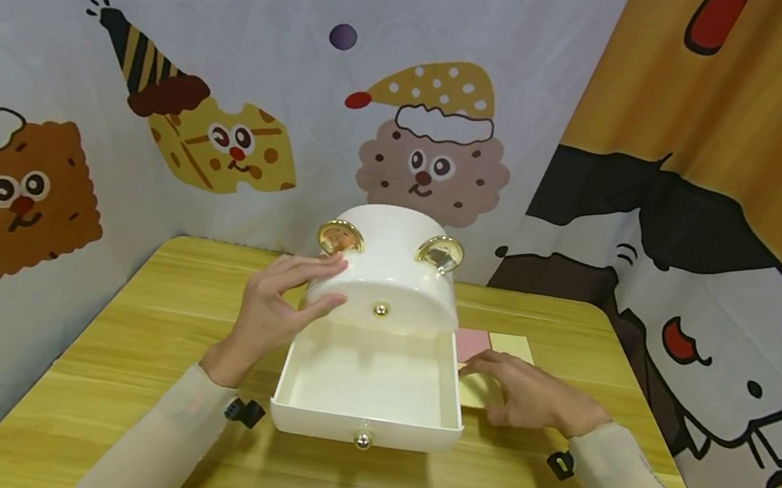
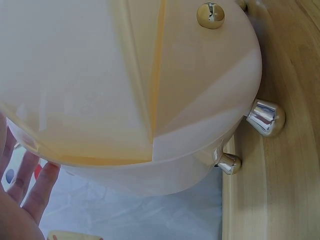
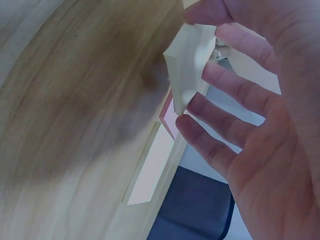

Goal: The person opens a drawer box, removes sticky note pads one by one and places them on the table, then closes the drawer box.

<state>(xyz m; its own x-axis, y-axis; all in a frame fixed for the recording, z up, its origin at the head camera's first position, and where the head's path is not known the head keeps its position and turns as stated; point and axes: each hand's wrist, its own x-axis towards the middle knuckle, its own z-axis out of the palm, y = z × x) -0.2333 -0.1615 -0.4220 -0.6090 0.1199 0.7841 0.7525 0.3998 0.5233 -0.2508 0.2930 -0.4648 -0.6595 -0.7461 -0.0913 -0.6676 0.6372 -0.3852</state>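
Observation:
A white drawer box with two gold ears stands on the table. Its lower drawer is pulled out towards me, and nothing lies inside. My left hand rests against the box's upper left side, its fingers extended and thumb near the front edge. In the left wrist view its fingertips touch the white rim. Right of the drawer, my right hand holds a pale yellow sticky note pad between thumb and fingers. Beyond that pad lie a pink pad and another yellow pad.
The wooden table extends around the box. Gold feet hold the box up off the tabletop. A patterned cloth hangs behind the table and along its sides. A dark object shows past the table edge in the right wrist view.

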